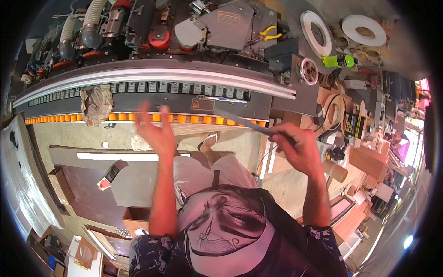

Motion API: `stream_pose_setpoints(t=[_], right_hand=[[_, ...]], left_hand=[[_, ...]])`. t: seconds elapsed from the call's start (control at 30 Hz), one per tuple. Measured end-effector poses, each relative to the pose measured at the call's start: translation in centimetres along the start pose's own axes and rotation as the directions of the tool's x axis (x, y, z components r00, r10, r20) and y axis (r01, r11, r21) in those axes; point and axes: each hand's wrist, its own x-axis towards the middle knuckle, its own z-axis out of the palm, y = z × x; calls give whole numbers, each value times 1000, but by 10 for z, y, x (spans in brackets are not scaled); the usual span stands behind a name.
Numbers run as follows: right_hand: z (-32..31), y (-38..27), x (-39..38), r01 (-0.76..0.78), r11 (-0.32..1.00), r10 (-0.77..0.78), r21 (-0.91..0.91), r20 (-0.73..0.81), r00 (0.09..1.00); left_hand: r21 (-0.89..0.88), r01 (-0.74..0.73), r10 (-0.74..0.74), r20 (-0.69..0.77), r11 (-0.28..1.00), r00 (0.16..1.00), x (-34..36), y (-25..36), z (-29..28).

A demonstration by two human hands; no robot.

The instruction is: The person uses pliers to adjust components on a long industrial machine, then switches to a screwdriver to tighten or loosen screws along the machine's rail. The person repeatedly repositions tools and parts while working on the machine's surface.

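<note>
My right hand (297,145) is closed round the near end of a long, flat grey tool (251,125) that looks like a file. Its thin end points left, over the front of a long dark machine (138,102). My left hand (156,128) is raised by the row of orange rollers (195,119) along the machine's near edge. Its fingers are spread, slightly blurred, with nothing in them. On the machine bed lie a white and purple toothbrush (229,99) and, farther left, crumpled brown paper (96,105).
A silver rail (175,79) runs above a row of black pads. Yellow-handled pliers (269,34), a green bottle (339,61) and white edging rolls (364,30) sit at the back right. Boards (124,184) lean low on the left; wooden boxes (368,161) stand at right.
</note>
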Motion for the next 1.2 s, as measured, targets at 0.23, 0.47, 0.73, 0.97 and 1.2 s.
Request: stream_pose_setpoints(t=[0.23,0.47,0.73,0.97,1.2], right_hand=[[-8,8,-14,-14,988,1,156,86,996],[-21,9,-34,-27,925,27,378,6,1000],[-85,-13,-23,160,987,-142,9,-411,900],[-33,-17,71,348,648,-587,-678,-152,796],[21,-6,151,368,469,-549,-803,62,834]], left_hand=[[-732,564,-8,608,382,794,-56,86,-4],[-715,575,114,660,397,743,-53,74,-8],[-515,662,-495,441,544,749,-72,-90,-25],[0,702,-686,216,712,695,-134,-278,-66],[291,604,-643,53,742,764,-159,-334,-68]])
